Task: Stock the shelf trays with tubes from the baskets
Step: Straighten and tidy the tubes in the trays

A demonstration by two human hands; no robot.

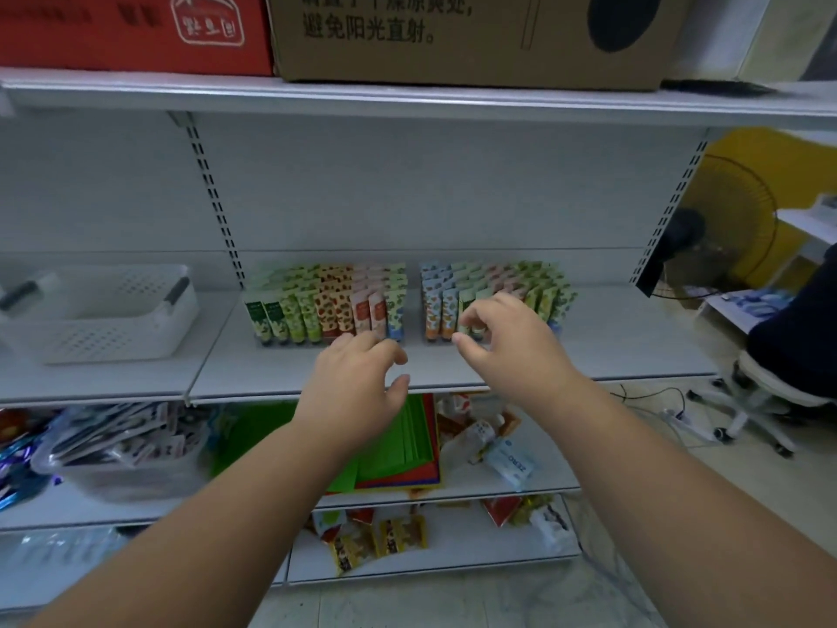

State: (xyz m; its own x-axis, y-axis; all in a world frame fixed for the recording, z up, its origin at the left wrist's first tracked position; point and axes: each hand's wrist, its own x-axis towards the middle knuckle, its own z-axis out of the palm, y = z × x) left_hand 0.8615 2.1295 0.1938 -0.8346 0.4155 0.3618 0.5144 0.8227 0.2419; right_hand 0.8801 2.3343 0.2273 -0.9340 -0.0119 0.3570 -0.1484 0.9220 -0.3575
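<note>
Two clear trays stand side by side on the white middle shelf (453,364), both packed with upright patterned tubes. The left tray's tubes (326,305) run from green through orange to blue. The right tray's tubes (498,283) are pale blue, green and peach. My left hand (358,387) hovers just in front of the left tray, fingers curled and apart, holding nothing. My right hand (507,342) reaches over the front row of the right tray, fingers spread and empty, hiding some tubes. A white perforated basket (104,319) sits on the same shelf at the left and looks empty.
A red box (136,29) and a cardboard box (475,38) rest on the top shelf. Lower shelves hold a bin of packets (117,446), green and red folders (398,451) and loose snack packs (380,537). A standing fan (715,237) and an office chair (770,392) are at the right.
</note>
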